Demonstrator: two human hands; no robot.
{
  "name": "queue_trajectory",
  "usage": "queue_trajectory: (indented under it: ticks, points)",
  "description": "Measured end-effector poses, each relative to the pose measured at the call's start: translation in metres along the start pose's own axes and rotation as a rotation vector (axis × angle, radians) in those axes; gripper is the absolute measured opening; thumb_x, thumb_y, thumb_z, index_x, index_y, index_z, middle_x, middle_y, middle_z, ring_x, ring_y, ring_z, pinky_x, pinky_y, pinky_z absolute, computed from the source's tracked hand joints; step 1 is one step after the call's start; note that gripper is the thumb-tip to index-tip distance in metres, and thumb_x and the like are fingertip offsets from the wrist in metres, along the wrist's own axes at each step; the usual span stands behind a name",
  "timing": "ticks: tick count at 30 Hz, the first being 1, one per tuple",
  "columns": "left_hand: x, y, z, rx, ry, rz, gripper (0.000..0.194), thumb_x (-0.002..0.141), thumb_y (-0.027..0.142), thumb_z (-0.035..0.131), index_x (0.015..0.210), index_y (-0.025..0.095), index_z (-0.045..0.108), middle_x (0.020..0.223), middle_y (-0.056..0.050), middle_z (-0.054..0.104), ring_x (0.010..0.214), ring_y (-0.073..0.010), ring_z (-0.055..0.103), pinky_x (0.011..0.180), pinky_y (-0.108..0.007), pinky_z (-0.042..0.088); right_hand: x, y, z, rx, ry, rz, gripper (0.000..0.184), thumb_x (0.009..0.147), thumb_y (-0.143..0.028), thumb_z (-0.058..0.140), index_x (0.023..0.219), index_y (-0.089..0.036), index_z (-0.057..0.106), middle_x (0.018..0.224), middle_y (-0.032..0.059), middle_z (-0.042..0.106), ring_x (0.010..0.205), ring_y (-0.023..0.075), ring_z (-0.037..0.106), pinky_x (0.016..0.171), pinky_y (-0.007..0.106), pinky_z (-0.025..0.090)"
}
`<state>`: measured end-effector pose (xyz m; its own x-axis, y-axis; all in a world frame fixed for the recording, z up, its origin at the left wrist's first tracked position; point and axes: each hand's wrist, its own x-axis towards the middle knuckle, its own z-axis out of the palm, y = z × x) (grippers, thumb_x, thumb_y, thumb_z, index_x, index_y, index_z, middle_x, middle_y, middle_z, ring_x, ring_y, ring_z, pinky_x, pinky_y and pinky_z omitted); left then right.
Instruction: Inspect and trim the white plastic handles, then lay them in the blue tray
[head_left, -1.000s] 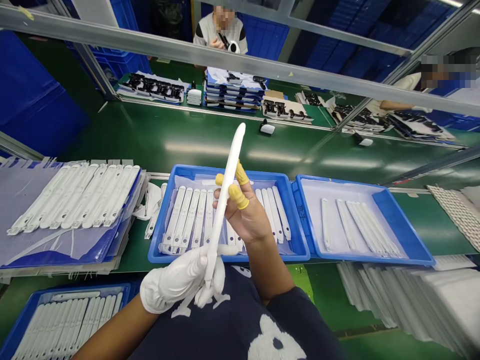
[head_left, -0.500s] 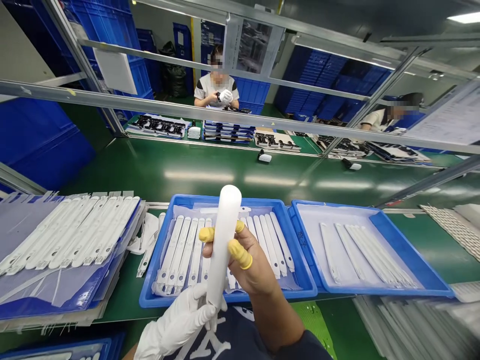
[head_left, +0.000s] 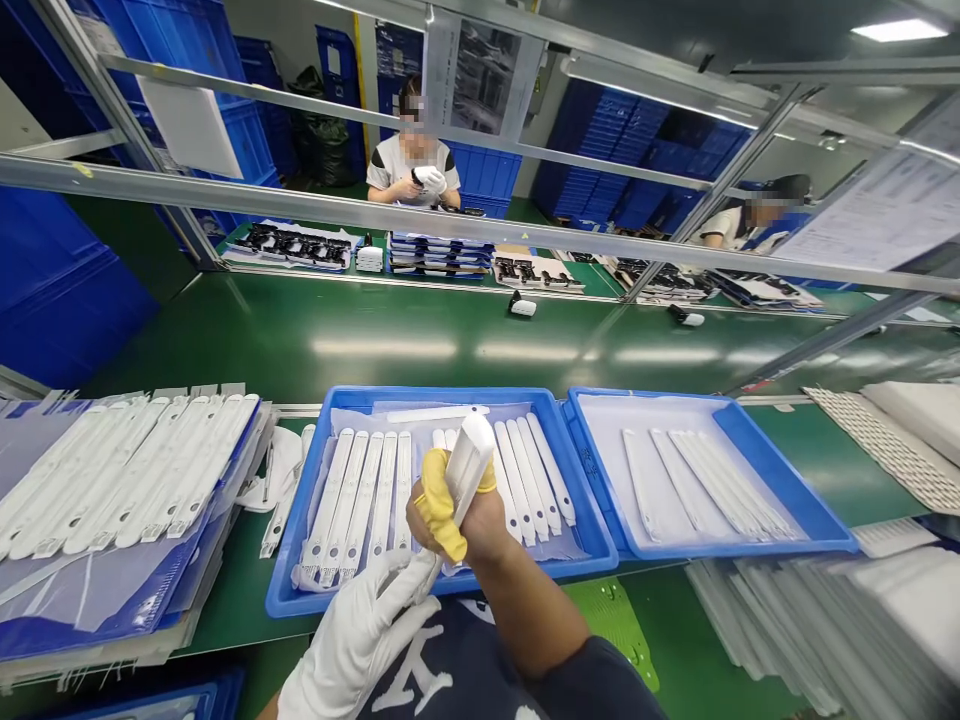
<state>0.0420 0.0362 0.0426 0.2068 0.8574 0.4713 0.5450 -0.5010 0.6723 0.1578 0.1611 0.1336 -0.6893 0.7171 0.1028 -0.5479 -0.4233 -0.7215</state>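
Observation:
A long white plastic strip-shaped part (head_left: 472,455) is held up in front of me, its rounded end pointing away. My right hand (head_left: 476,515), with yellow finger cots, is closed around its middle. My left hand (head_left: 367,620), in a white glove, pinches the near end of the same part. Behind and below both hands stands a blue tray (head_left: 442,393) lined with thin sheet. Several similar white parts (head_left: 349,495) lie in rows inside it, some hidden by my right hand.
To the right, a second blue tray (head_left: 821,535) holds several white parts. Stacked sheets (head_left: 142,600) with more parts lie at left. A metal frame rail (head_left: 300,205) crosses above the green table (head_left: 360,335). Two people sit beyond it. A green mat (head_left: 615,625) lies near my right elbow.
The white part has turned and tipped, now foreshortened with its far end lower. My right fingers have wrapped round it, and the whole view has shifted slightly.

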Motion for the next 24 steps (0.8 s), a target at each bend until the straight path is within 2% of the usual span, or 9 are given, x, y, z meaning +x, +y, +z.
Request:
queue_trajectory:
  ticks: [3, 7, 9, 12, 14, 17, 20, 24]
  points:
    - [-0.004, 0.0, -0.001, 0.0, -0.038, -0.005, 0.061, 0.098, 0.008, 0.051, 0.153, 0.031, 0.038, 0.116, -0.009, 0.07, 0.1, -0.0204, 0.074, 0.088, -0.028, 0.062, 0.003, -0.002, -0.001, 0.018, 0.015, -0.021, 0.076, 0.08, -0.093, 0.026, 0.053, -0.024, 0.042, 0.022, -0.0073, 0.029, 0.018, 0.0088, 0.024, 0.025, 0.02, 0.019]
    - [-0.005, -0.003, 0.0, 0.052, -0.017, 0.005, 0.066, 0.099, 0.013, 0.053, 0.158, 0.031, 0.029, 0.116, -0.009, 0.071, 0.101, -0.0215, 0.074, 0.089, -0.03, 0.062, 0.003, -0.014, 0.008, -0.104, 0.268, -0.16, 0.075, 0.078, -0.094, 0.031, 0.064, -0.023, 0.053, 0.033, -0.008, 0.036, 0.027, 0.0094, 0.032, 0.031, 0.021, 0.027]
    - [-0.006, -0.006, 0.002, 0.104, 0.01, 0.028, 0.069, 0.099, 0.013, 0.053, 0.159, 0.03, 0.025, 0.113, -0.009, 0.072, 0.098, -0.0209, 0.075, 0.087, -0.029, 0.063, 0.0, -0.021, 0.012, -0.174, 0.36, -0.205, 0.069, 0.079, -0.089, 0.041, 0.066, -0.023, 0.053, 0.038, -0.0082, 0.038, 0.032, 0.0094, 0.034, 0.036, 0.022, 0.033]
    - [-0.009, -0.014, 0.007, 0.242, 0.073, 0.069, 0.067, 0.098, 0.009, 0.054, 0.157, 0.029, 0.028, 0.1, -0.006, 0.073, 0.085, -0.0189, 0.075, 0.074, -0.025, 0.063, -0.006, -0.024, 0.013, -0.243, 0.368, -0.199, 0.053, 0.079, -0.071, 0.065, 0.062, -0.022, 0.051, 0.043, -0.0089, 0.039, 0.035, 0.0086, 0.038, 0.04, 0.023, 0.037]
    - [-0.015, -0.021, 0.01, 0.336, 0.107, 0.086, 0.063, 0.097, 0.008, 0.056, 0.152, 0.029, 0.035, 0.096, -0.005, 0.072, 0.079, -0.0186, 0.074, 0.072, -0.026, 0.063, -0.01, -0.023, 0.012, -0.25, 0.352, -0.211, 0.05, 0.077, -0.064, 0.07, 0.058, -0.022, 0.05, 0.043, -0.0078, 0.04, 0.036, 0.0098, 0.042, 0.04, 0.023, 0.037]
    - [-0.026, -0.033, 0.014, 0.383, 0.064, 0.061, 0.055, 0.094, 0.002, 0.054, 0.142, 0.029, 0.043, 0.105, -0.007, 0.071, 0.086, -0.0194, 0.074, 0.078, -0.03, 0.062, -0.017, -0.022, 0.014, -0.247, 0.312, -0.23, 0.054, 0.08, -0.068, 0.06, 0.054, -0.022, 0.052, 0.038, -0.0057, 0.036, 0.038, 0.0125, 0.042, 0.038, 0.024, 0.031]
    - [-0.034, -0.043, 0.014, 0.418, 0.037, 0.048, 0.051, 0.092, 0.0, 0.055, 0.134, 0.027, 0.047, 0.11, -0.009, 0.069, 0.091, -0.0218, 0.074, 0.081, -0.034, 0.061, -0.02, -0.023, 0.018, -0.22, 0.28, -0.113, 0.066, 0.082, -0.081, 0.038, 0.058, -0.022, 0.057, 0.035, -0.0034, 0.034, 0.038, 0.0139, 0.038, 0.037, 0.025, 0.026]
    - [-0.033, -0.047, 0.014, 0.383, 0.053, 0.084, 0.053, 0.092, 0.004, 0.059, 0.136, 0.03, 0.045, 0.102, -0.005, 0.067, 0.082, -0.0183, 0.07, 0.073, -0.029, 0.06, -0.021, -0.024, 0.022, -0.152, 0.234, 0.022, 0.088, 0.079, -0.089, 0.015, 0.068, -0.018, 0.065, 0.034, -0.0015, 0.037, 0.035, 0.0141, 0.036, 0.036, 0.026, 0.025]
